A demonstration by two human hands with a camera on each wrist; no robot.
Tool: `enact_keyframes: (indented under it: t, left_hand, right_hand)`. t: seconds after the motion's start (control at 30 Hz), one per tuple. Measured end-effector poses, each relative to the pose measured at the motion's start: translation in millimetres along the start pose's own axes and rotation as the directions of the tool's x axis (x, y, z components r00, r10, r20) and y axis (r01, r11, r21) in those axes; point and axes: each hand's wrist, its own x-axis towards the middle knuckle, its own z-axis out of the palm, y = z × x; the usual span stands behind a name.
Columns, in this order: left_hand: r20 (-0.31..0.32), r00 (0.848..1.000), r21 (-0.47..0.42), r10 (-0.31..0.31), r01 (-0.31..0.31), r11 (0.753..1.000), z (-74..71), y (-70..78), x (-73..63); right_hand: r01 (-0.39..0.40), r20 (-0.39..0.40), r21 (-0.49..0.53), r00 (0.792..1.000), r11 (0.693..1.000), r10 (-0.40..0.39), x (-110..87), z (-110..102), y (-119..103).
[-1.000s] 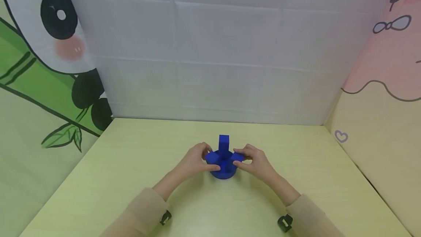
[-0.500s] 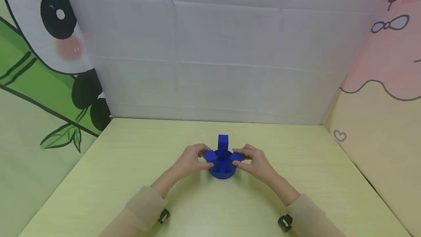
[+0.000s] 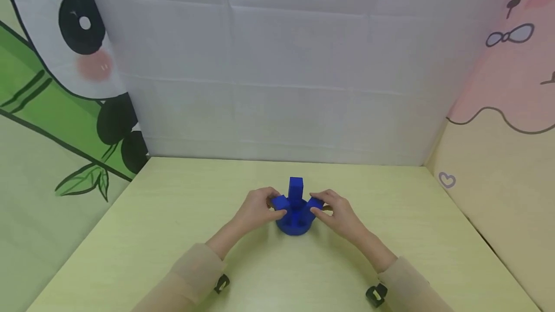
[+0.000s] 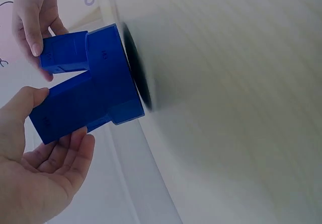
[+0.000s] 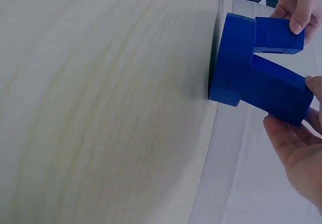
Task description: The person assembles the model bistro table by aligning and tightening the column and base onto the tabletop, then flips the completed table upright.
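A round blue base with a recessed top stands at the middle of the table. Three blue rectangular blocks rise from it. The rear block stands upright, untouched by either hand. My left hand pinches the upper end of the left block, thumb on the near side and fingers behind. On the opposite side, my right hand pinches the right block the same way. Both held blocks lean outward. In the left wrist view the left block reaches down to the base.
The pale wooden table spreads around the base on all sides. A white cloth wall closes off the back, with printed panels to left and right. A black band hangs by the right sleeve, another black band by the left.
Both thumbs have shifted slightly upward on their blocks, and the tops of the left and right blocks sit a little higher. The base and rear block stay in place.
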Motion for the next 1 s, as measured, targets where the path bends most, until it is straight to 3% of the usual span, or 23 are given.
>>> enact_keyframes:
  t: [0.1, 0.2, 0.37, 0.53, 0.8, 1.0]
  left_hand:
    - [-0.046, 0.999, -0.007, -0.02, 0.02, 1.0, 2.8, 5.1, 4.7]
    - [-0.099, 0.993, -0.007, -0.063, 0.063, 0.998, 5.1, 10.1, 10.9]
    - [-0.164, 0.977, 0.003, -0.135, 0.138, 0.99, 5.2, 19.7, 21.5]
    - [-0.193, 0.962, -0.006, -0.193, 0.195, 0.981, -0.4, 31.8, 28.9]
    - [-0.187, 0.956, -0.029, -0.225, 0.224, 0.974, -15.8, 52.5, 30.1]
    - [-0.15, 0.955, -0.109, -0.256, 0.241, 0.964, -22.7, 54.3, 29.5]
  right_hand:
    - [0.036, -0.075, -0.104, 0.996, 0.994, -0.044, -3.3, -2.3, -1.2]
    - [0.088, -0.13, -0.233, 0.984, 0.968, -0.121, -6.9, -3.5, -1.7]
    - [0.188, -0.126, -0.335, 0.962, 0.923, -0.242, -10.1, -3.0, -4.2]
    - [0.253, -0.099, -0.39, 0.944, 0.885, -0.313, -9.6, 0.0, -7.3]
    - [0.331, -0.107, -0.455, 0.901, 0.827, -0.42, -7.1, 3.3, -13.1]
    - [0.39, -0.115, -0.456, 0.865, 0.8, -0.488, -3.1, -2.6, -22.5]
